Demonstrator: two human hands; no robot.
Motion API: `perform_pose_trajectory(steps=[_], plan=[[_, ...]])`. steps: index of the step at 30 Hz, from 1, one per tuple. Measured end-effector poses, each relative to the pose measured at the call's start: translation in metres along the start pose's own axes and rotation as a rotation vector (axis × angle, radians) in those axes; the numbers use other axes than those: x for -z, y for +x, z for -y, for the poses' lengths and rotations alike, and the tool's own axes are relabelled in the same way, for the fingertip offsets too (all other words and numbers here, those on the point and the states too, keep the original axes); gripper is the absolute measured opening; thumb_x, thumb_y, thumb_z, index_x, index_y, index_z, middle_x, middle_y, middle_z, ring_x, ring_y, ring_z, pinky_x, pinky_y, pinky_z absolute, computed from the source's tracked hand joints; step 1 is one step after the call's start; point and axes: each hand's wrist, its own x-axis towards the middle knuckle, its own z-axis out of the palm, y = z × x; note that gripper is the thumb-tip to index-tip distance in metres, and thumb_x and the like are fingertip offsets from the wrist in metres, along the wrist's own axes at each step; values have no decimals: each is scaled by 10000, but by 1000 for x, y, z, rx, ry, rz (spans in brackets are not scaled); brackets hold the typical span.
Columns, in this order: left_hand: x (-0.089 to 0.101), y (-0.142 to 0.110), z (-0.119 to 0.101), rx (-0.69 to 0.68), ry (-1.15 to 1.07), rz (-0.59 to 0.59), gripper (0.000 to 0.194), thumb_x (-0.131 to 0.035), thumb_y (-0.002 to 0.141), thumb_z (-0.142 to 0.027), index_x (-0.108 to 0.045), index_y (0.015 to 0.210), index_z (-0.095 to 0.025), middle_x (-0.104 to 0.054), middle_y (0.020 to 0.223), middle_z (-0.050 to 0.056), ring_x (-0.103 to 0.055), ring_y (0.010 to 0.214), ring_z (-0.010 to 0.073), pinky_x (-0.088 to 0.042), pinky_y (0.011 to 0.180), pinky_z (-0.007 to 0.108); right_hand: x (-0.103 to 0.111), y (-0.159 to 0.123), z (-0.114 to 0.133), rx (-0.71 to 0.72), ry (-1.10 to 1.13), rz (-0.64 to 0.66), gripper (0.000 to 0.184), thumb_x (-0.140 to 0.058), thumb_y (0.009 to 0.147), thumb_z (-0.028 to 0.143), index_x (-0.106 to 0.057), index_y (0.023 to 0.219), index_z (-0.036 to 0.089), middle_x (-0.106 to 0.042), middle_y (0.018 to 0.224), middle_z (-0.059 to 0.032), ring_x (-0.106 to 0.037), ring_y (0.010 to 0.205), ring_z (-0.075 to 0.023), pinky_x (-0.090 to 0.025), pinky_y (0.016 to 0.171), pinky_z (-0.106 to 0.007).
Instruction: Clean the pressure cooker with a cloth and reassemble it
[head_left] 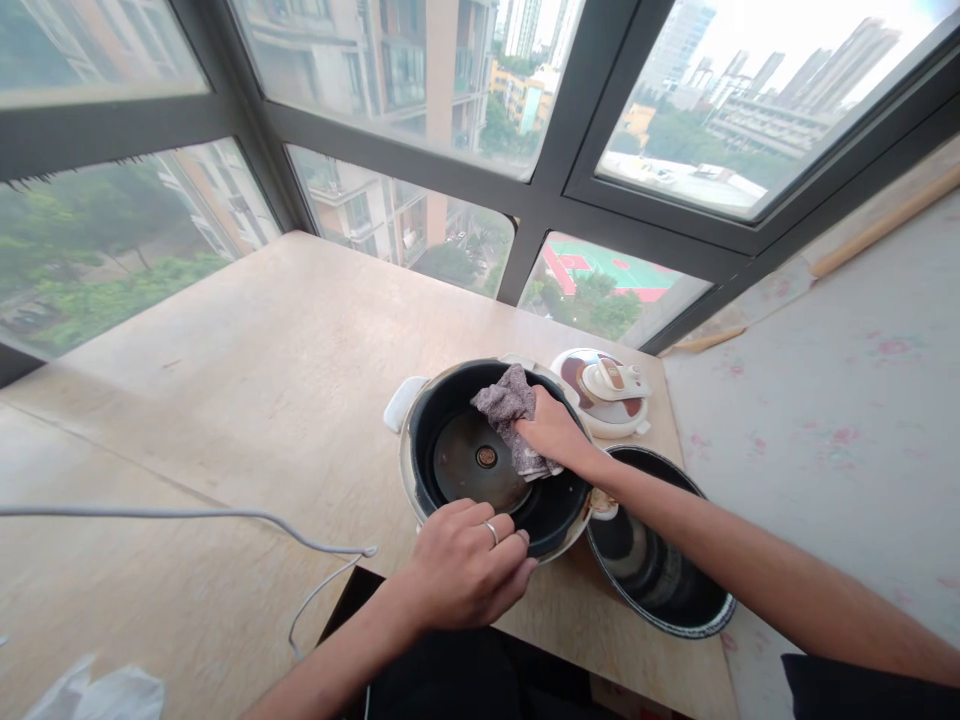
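Observation:
An electric pressure cooker body (465,470), dark inside with a white outer rim, stands uncovered on the light countertop. A round metal piece shows at the middle of its floor. My right hand (553,430) is closed around a greyish-purple cloth (510,398), which lies against the far right inner wall. At the near rim, my left hand (474,560) grips the cooker, its fingers curled over the edge. Beside the cooker on the right sits the dark inner pot (660,560), partly hidden by my right forearm. Behind that is the white and brown lid (604,390).
A grey cord (225,515) runs across the countertop (247,370) from the left. Crumpled white plastic or paper (101,690) lies at the bottom left. Dark-framed windows (405,160) border the back, and a flowered wall (832,420) stands close on the right.

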Motion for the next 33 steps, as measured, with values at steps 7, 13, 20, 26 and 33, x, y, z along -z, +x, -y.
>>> perform_pose_trajectory(steps=[7,13,20,26,33], plan=[[-1,1,2,-22,6,-20,129,-593,918,-280,-614,831,-188,-557,655,-20,-439,574,159,-284,540,355,-12,0,16,-19,343,14,288,-646,779,194,-539,1045,182,-697,1076,-109,-657,1016,-287,-479,891,-377],[-1,1,0,-3,14,-49,139,-614,895,-275,-612,780,-198,-554,628,-25,-454,562,158,-275,521,362,-33,-10,52,158,474,68,280,-605,729,160,-535,996,202,-678,921,-31,-631,867,-215,-467,804,-323],[-5,-6,7,-109,-5,-120,104,-654,936,-251,-666,988,-161,-681,729,-19,-533,640,129,-371,585,326,-26,-22,50,522,284,472,298,-556,652,78,-536,925,195,-652,851,-13,-586,770,-189,-423,688,-274],[-1,-7,12,-253,-27,-256,205,-714,874,-111,-707,1064,-186,-764,1033,26,-610,879,150,-486,801,316,14,-29,40,629,-25,832,282,-625,668,97,-545,921,190,-661,895,-31,-611,778,-199,-401,614,-251],[1,-11,11,-90,-43,-412,290,-688,835,-90,-692,1098,-214,-699,1117,92,-632,1027,213,-559,873,380,58,-49,22,590,-151,584,312,-576,659,42,-582,926,203,-676,857,-15,-630,788,-197,-361,621,-250]])
